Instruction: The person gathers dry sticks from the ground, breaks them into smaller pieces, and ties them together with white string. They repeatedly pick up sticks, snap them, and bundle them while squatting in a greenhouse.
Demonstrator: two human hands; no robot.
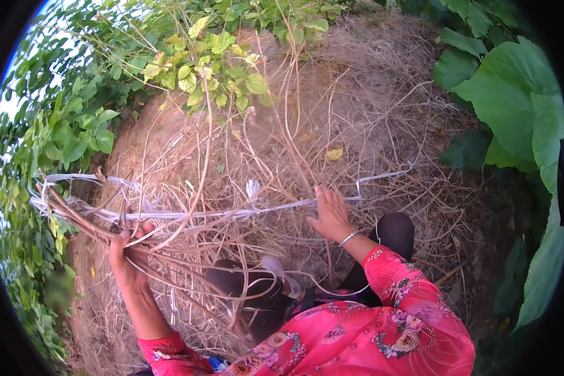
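My left hand (131, 258) is closed around a bundle of dry brown vine stems (188, 263), which fan out to the right and towards my lap. White plastic twine (235, 215) runs from tangled ends at the left, above that hand, across the stems to my right hand (332, 214). The right hand lies over the twine and an upright brown stem (289, 141), fingers pointing away from me. Whether its fingers grip either one is hidden. Another strand of twine (383, 177) slants up to the right beyond it.
Dry stems and straw litter the bare soil (357, 103). A leafy vine with yellowing leaves (211, 61) hangs at the top. Green foliage (61, 131) lines the left, and large leaves (512, 103) crowd the right. My bent knee (395, 235) is beside my right forearm.
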